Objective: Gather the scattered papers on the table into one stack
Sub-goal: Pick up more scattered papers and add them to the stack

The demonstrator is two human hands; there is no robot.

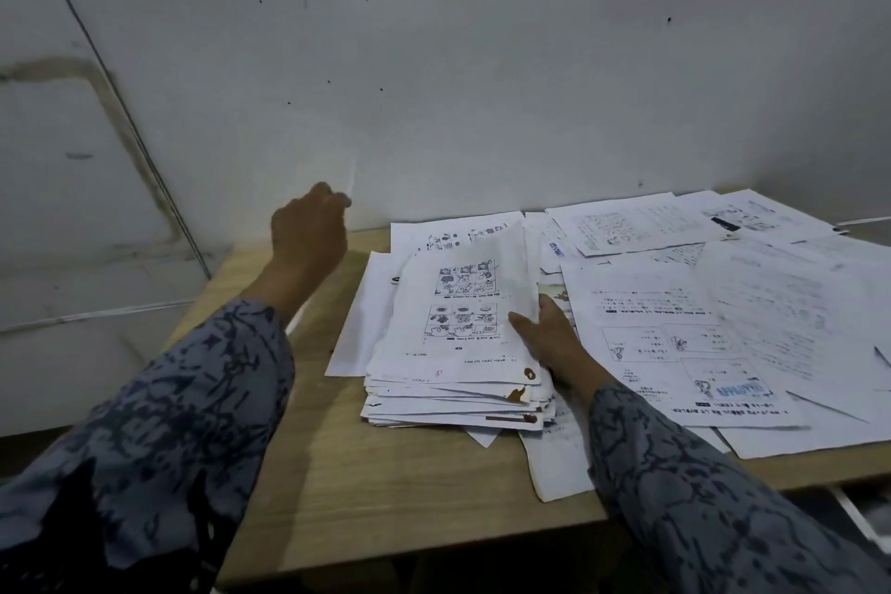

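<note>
A thick stack of printed worksheets (pixel 453 352) lies on the wooden table (pixel 385 497), its edges uneven. My right hand (pixel 549 342) rests against the stack's right edge, thumb laid on the top sheet and fingers straight along the side. Raised above the table's far left corner, my left hand (pixel 308 227) has its fingers curled and pinches a white sheet of paper (pixel 353 181), blurred and hard to tell from the wall. Several loose papers (pixel 723 304) overlap across the right half of the table.
A grey-white wall (pixel 482 63) stands right behind the table. One sheet (pixel 559 468) sticks out from under my right forearm toward the front edge. Bare wood shows left of the stack and in front of it.
</note>
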